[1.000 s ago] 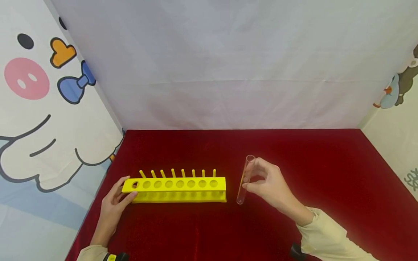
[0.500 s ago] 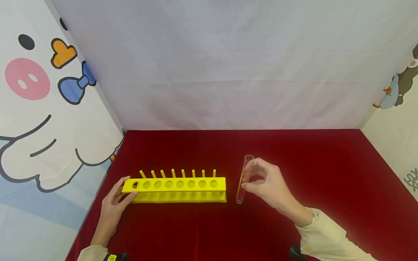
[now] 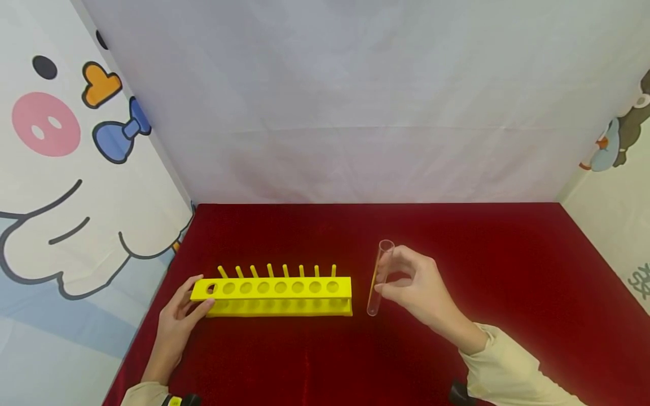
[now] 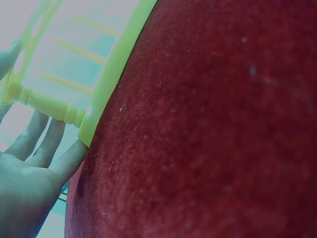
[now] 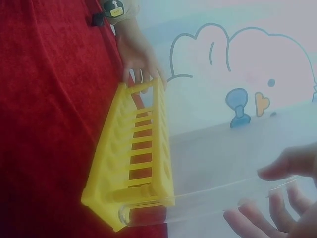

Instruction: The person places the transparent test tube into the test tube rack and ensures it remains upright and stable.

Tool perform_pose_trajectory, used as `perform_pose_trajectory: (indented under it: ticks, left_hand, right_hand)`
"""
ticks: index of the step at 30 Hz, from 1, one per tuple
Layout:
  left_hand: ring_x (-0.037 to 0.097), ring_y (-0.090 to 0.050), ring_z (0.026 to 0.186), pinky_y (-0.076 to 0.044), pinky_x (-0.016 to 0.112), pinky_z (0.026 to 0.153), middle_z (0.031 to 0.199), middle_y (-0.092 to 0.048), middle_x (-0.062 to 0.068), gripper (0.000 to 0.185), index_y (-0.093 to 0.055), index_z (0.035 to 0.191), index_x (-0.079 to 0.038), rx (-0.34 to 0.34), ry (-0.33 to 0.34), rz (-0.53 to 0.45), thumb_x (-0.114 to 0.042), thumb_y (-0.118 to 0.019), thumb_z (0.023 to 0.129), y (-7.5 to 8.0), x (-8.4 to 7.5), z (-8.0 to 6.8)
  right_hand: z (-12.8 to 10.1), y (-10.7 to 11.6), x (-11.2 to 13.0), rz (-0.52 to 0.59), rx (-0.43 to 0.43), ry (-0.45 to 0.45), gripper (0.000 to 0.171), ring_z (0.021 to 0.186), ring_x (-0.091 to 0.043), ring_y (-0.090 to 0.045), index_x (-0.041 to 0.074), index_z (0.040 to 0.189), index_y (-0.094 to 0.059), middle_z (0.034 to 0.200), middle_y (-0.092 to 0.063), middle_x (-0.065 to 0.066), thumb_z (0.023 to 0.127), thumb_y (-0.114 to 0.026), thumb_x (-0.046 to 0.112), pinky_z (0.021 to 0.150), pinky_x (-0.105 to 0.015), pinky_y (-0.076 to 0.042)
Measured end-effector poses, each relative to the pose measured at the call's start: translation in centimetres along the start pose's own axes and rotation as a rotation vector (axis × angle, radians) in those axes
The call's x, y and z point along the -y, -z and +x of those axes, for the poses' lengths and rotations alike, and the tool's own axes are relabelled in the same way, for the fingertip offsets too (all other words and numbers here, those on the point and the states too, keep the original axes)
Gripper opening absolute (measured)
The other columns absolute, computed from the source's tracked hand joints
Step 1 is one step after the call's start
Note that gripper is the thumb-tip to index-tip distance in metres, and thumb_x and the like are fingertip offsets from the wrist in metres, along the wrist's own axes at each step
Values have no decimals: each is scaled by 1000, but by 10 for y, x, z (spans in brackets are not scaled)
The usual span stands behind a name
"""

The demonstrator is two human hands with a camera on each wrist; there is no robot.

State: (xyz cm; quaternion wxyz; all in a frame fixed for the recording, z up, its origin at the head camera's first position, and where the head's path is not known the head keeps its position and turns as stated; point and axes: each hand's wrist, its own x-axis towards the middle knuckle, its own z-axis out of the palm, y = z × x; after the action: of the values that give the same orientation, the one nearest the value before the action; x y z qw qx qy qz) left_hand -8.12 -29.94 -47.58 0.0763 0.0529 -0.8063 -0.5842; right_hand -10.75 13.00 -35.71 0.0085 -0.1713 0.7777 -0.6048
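A yellow test tube rack (image 3: pixel 279 287) stands on the red cloth, a row of round holes along its top and several pegs at its back. My left hand (image 3: pixel 175 324) grips the rack's left end, thumb at the front of the top bar and fingers behind; in the left wrist view the fingers (image 4: pixel 47 144) lie along the end post. Right of the rack, my right hand (image 3: pixel 416 285) pinches a clear glass test tube (image 3: pixel 373 304) between thumb and fingers. The tube is slightly tilted, its mouth up and its rounded bottom near the rack's right end. No tube shows in the rack.
Red cloth (image 3: pixel 457 237) covers the table. A pale curtain (image 3: pixel 376 101) hangs behind it, and printed cartoon panels stand at the left (image 3: pixel 45 197) and the right (image 3: pixel 619 208).
The test tube has shifted very slightly to the left in my right hand and stands a touch more upright. The left hand and the rack stay in place.
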Motion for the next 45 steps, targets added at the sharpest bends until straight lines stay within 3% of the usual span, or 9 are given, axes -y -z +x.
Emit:
perform_pose_trajectory:
  ticks: [13,25,45]
  left_hand:
    - [4,-54,104,-47,13,80,127,-50,4,56,-39,144,-18,-1,17,11,-21,-61,93,1,1,0]
    - [5,-54,103,-48,14,78,128,-50,9,55,-40,144,-18,-4,19,-2,-20,-62,93,1,2,1]
    - [3,-55,103,-47,14,79,126,-51,4,55,-40,144,-17,5,-6,-17,-16,-61,93,0,0,-1]
  right_hand:
    - [4,-2,6,22,3,33,27,82,-24,-62,4,93,-58,81,-62,-11,73,-72,-9,70,-33,-56]
    - [7,-3,12,28,5,53,28,80,-24,-63,4,91,-59,80,-62,-12,72,-73,-10,68,-35,-56]
    - [16,-4,22,8,19,53,27,82,-24,-63,5,92,-59,82,-62,-11,74,-75,-7,70,-36,-56]
